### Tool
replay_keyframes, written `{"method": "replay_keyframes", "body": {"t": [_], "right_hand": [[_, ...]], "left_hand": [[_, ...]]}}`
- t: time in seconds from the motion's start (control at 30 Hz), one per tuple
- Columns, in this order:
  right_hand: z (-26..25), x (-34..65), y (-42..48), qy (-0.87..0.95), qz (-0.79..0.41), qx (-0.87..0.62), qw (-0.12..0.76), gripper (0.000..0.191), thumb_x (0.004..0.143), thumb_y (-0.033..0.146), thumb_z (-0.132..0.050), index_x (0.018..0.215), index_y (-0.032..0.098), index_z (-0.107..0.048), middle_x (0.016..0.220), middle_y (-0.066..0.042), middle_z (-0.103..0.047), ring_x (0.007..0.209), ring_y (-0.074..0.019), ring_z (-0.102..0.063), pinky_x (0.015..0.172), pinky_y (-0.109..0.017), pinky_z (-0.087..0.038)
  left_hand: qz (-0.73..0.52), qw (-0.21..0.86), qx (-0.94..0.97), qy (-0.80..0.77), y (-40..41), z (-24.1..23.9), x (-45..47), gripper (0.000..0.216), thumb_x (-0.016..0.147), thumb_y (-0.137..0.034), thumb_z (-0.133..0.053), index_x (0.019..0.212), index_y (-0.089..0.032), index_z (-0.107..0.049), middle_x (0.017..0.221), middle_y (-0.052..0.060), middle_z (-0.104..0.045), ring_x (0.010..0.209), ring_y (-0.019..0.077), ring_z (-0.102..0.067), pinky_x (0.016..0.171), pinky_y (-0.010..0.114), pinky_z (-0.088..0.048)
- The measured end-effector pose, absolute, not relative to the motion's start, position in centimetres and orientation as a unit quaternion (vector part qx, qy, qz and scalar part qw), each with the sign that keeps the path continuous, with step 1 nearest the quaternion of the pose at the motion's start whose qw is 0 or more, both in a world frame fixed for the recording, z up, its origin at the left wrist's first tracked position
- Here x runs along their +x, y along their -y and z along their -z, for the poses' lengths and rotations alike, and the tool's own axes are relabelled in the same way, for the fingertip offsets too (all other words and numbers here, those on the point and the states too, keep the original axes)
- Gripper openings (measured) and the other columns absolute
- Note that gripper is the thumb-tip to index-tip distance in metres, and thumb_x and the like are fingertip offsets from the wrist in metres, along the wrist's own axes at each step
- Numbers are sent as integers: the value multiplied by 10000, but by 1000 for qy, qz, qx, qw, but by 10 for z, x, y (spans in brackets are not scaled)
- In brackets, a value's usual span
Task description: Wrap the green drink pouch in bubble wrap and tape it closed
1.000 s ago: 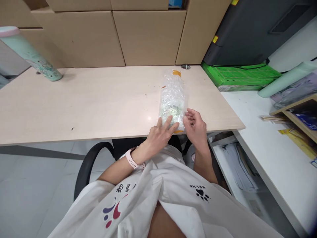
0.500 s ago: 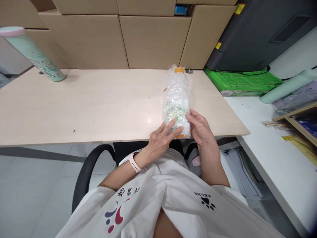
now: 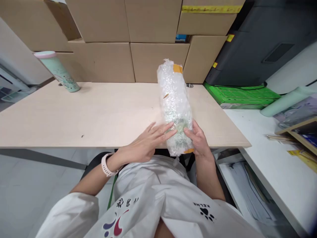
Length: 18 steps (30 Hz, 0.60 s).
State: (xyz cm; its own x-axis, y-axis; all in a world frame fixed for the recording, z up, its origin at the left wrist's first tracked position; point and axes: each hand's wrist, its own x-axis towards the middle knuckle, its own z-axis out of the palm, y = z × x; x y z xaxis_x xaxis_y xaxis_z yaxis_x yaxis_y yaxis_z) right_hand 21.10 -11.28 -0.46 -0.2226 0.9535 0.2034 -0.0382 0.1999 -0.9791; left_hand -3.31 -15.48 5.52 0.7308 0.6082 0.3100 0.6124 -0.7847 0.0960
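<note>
A long bubble-wrapped bundle (image 3: 175, 99) with orange tape at both ends stands tilted above the near edge of the wooden desk (image 3: 99, 112), something green showing through the wrap. My right hand (image 3: 199, 140) is closed around its lower end and holds it up. My left hand (image 3: 146, 143), a pink watch on its wrist, has its fingers stretched out and the fingertips touch the left side of the bundle.
A mint-green flask (image 3: 57, 70) stands at the desk's far left. Cardboard boxes (image 3: 148, 36) are stacked along the back. A green crate (image 3: 240, 96) under a dark machine (image 3: 267, 43) sits at the right, beside a white table (image 3: 277, 165) with papers and a wooden tray.
The bundle lay flat on the desk before; now my right hand has lifted it off the surface and tipped it upright toward me. The view has also tilted up.
</note>
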Motion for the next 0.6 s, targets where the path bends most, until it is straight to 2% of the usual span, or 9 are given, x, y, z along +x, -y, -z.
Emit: {"method": "replay_keyframes", "body": {"t": [0.1, 0.17, 0.27, 0.37, 0.43, 0.5, 0.6], "right_hand": [[4, 216, 116, 601, -556, -341, 461, 634, 895, 531, -657, 1455, 300, -467, 1415, -67, -632, 1196, -260, -673, 1012, -420, -561], [5, 218, 118, 612, -580, -324, 429, 646, 872, 520, -696, 1444, 295, -498, 1390, -63, -649, 1211, -262, -663, 1018, -415, -554], [7, 223, 119, 626, -584, -321, 404, 654, 838, 539, -727, 1415, 294, -542, 1330, -58, -684, 1195, -266, -668, 979, -398, -570], [13, 229, 119, 627, -578, -323, 411, 635, 810, 552, -750, 1366, 296, -582, 1258, -50, -718, 1115, -258, -700, 928, -388, -586], [17, 232, 120, 628, -576, -324, 410, 623, 778, 573, -771, 1312, 291, -619, 1179, -47, -745, 1028, -261, -722, 874, -399, -603], [21, 232, 121, 625, -571, -329, 419, 594, 742, 597, -791, 1238, 297, -660, 1090, -36, -762, 944, -265, -735, 826, -417, -617], [21, 227, 126, 605, -551, -334, 468, 511, 738, 609, -788, 1166, 347, -691, 1017, -10, -765, 885, -268, -743, 773, -435, -634]], "left_hand": [[152, 176, -914, 333, 137, -60, -42, 988, 817, 71, -443, 1612, -414, -114, 1709, -11, -209, 1602, 280, -68, 1235, 711, -97], [141, 225, -910, 319, 123, -66, -45, 964, 852, 53, -466, 1605, -441, -121, 1702, -4, -243, 1601, 284, -93, 1225, 729, -55], [143, 210, -903, 346, 106, -80, -46, 878, 880, -19, -529, 1594, -428, -223, 1703, 18, -242, 1598, 309, -104, 1231, 711, -38], [167, 89, -904, 382, 101, -88, -43, 789, 890, -194, -635, 1593, -322, -301, 1684, 95, -285, 1575, 338, -214, 1255, 624, -150], [183, -53, -915, 356, 105, -87, -39, 828, 879, -319, -673, 1605, -258, -280, 1643, 130, -368, 1513, 311, -377, 1229, 507, -313], [207, -204, -901, 322, 114, -83, -36, 860, 869, -375, -676, 1610, -238, -265, 1605, 132, -436, 1434, 274, -500, 1155, 407, -434], [265, -421, -814, 299, 130, -77, -33, 856, 869, -410, -664, 1612, -246, -270, 1585, 132, -464, 1376, 285, -558, 1086, 396, -498]]}}
